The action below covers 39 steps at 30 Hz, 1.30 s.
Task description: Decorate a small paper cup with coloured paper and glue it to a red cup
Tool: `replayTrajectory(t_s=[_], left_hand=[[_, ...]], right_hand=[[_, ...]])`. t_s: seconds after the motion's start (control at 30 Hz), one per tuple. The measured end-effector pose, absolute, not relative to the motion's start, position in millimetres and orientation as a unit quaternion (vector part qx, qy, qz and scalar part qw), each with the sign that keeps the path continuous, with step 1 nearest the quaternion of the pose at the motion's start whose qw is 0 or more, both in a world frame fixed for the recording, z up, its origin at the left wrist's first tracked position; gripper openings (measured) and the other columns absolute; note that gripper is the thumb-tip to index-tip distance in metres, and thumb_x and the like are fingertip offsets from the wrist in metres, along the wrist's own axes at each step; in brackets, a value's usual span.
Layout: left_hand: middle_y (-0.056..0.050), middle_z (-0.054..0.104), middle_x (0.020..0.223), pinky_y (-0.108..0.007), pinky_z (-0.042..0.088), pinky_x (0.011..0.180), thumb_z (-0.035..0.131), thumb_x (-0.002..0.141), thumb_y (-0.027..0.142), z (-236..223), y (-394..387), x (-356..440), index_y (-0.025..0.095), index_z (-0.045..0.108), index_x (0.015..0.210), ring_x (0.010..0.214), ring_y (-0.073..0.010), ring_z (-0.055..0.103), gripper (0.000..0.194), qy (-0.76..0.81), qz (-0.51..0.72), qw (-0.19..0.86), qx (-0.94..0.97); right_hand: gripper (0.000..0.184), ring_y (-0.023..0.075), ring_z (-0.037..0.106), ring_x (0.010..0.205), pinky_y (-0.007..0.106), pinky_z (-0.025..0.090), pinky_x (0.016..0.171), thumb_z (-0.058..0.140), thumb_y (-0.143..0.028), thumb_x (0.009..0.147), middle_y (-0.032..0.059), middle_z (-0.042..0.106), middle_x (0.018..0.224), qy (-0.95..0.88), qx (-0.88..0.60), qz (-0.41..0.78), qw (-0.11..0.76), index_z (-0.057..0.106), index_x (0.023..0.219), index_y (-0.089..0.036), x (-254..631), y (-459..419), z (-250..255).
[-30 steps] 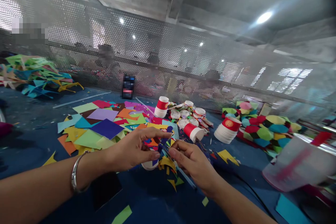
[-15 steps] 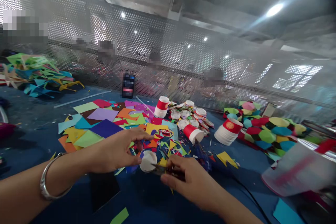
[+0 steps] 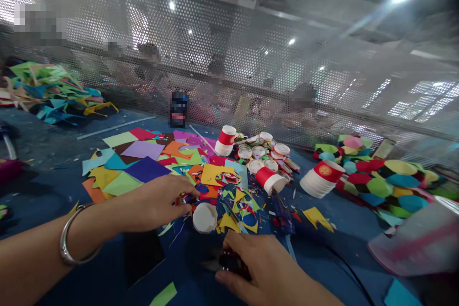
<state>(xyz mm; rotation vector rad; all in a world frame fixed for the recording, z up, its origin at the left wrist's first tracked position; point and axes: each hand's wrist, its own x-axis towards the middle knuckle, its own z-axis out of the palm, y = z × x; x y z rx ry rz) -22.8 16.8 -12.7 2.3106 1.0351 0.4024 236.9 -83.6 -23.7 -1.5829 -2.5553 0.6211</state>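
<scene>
One white piece (image 3: pixel 204 218) — beside left hand (image 3: pixel 158 203) | dark tool (image 3: pixel 232 262) — in right hand (image 3: pixel 260 263)

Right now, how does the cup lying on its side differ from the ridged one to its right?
The tipped cup lies on its side, while the ridged one stands, looking tilted. The ridged one shows a gold emblem; none is visible on the tipped cup. Both are red and white.
</scene>
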Motion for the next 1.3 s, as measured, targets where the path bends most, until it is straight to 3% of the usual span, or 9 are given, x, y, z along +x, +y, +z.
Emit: replayTrajectory(t_s=[0.2, 0.43, 0.57, 0.7, 0.87, 1.0, 1.13, 1.3], left_hand=[[-0.005, 0.075, 0.089, -0.03, 0.043, 0.066, 0.056, 0.085, 0.031, -6.6, 22.3, -19.5, 0.021, 0.074, 0.098, 0.074, -0.0205, 0.065, 0.024, 0.439, 0.158, 0.303, 0.831], [0.0, 0.069, 0.068, -0.025, 0.041, 0.053, 0.057, 0.085, 0.029, -10.2, 30.5, -25.0, 0.021, 0.063, 0.097, 0.06, -0.0175, 0.065, 0.016, 0.421, 0.143, 0.353, 0.823], [-0.001, 0.069, 0.069, -0.025, 0.041, 0.054, 0.056, 0.084, 0.027, -9.2, 33.9, -28.6, 0.021, 0.064, 0.1, 0.062, -0.0182, 0.067, 0.019, 0.427, 0.156, 0.328, 0.828], [-0.001, 0.068, 0.069, -0.025, 0.044, 0.054, 0.056, 0.083, 0.028, -4.7, 33.3, -29.8, 0.021, 0.063, 0.102, 0.065, -0.0205, 0.069, 0.022, 0.423, 0.107, 0.429, 0.791], [-0.001, 0.072, 0.077, -0.025, 0.045, 0.056, 0.06, 0.081, 0.026, 3.2, 30.3, -28.1, 0.02, 0.06, 0.104, 0.068, -0.0184, 0.067, 0.024, 0.418, 0.069, 0.423, 0.801], [0.0, 0.07, 0.078, -0.025, 0.042, 0.059, 0.058, 0.085, 0.028, 3.9, 32.6, -30.6, 0.022, 0.061, 0.104, 0.069, -0.0165, 0.063, 0.021, 0.424, 0.084, 0.339, 0.836], [-0.001, 0.069, 0.085, -0.028, 0.037, 0.063, 0.055, 0.086, 0.027, 5.8, 32.4, -35.5, 0.023, 0.065, 0.091, 0.075, -0.0168, 0.06, 0.012, 0.434, 0.054, 0.23, 0.869], [-0.004, 0.069, 0.096, -0.031, 0.034, 0.066, 0.059, 0.083, 0.032, 5.4, 22.4, -34.3, 0.023, 0.065, 0.095, 0.083, -0.0216, 0.06, 0.016, 0.435, 0.006, 0.213, 0.875]], right_hand=[[0.026, 0.0228, 0.066, 0.072, 0.03, 0.034, 0.057, 0.065, -0.042, 0.089, 0.0079, 0.075, 0.091, -0.832, -0.507, 0.223, 0.031, 0.067, 0.098, -0.018, 236.7, -84.1, -20.2], [0.022, 0.0243, 0.068, 0.074, 0.031, 0.038, 0.059, 0.058, -0.037, 0.092, 0.0095, 0.075, 0.092, -0.841, -0.487, 0.234, 0.024, 0.067, 0.098, -0.017, 239.4, -80.6, -23.9], [0.019, 0.0234, 0.069, 0.069, 0.031, 0.037, 0.055, 0.055, -0.033, 0.094, 0.0085, 0.076, 0.087, -0.851, -0.478, 0.22, 0.012, 0.066, 0.096, -0.018, 238.9, -79.8, -26.7], [0.019, 0.0237, 0.073, 0.07, 0.03, 0.039, 0.055, 0.05, -0.03, 0.098, 0.0078, 0.077, 0.085, -0.866, -0.464, 0.187, -0.006, 0.064, 0.094, -0.019, 238.6, -80.7, -29.3], [0.013, 0.0217, 0.073, 0.067, 0.03, 0.039, 0.054, 0.052, -0.026, 0.098, 0.0035, 0.076, 0.081, -0.879, -0.455, 0.142, -0.005, 0.063, 0.093, -0.021, 241.1, -82.5, -32.7], [0.013, 0.0194, 0.071, 0.064, 0.029, 0.038, 0.053, 0.053, -0.027, 0.097, 0.0014, 0.075, 0.079, -0.886, -0.445, 0.132, 0.01, 0.063, 0.091, -0.021, 240.7, -82.8, -32.0], [0.018, 0.0164, 0.067, 0.063, 0.027, 0.037, 0.053, 0.051, -0.027, 0.098, 0.0004, 0.072, 0.076, -0.893, -0.434, 0.115, 0.041, 0.062, 0.086, -0.02, 240.8, -82.5, -29.1], [0.031, 0.0147, 0.062, 0.057, 0.028, 0.035, 0.051, 0.049, -0.032, 0.1, -0.001, 0.067, 0.068, -0.902, -0.42, 0.069, 0.071, 0.061, 0.075, -0.02, 243.7, -84.3, -31.1]])
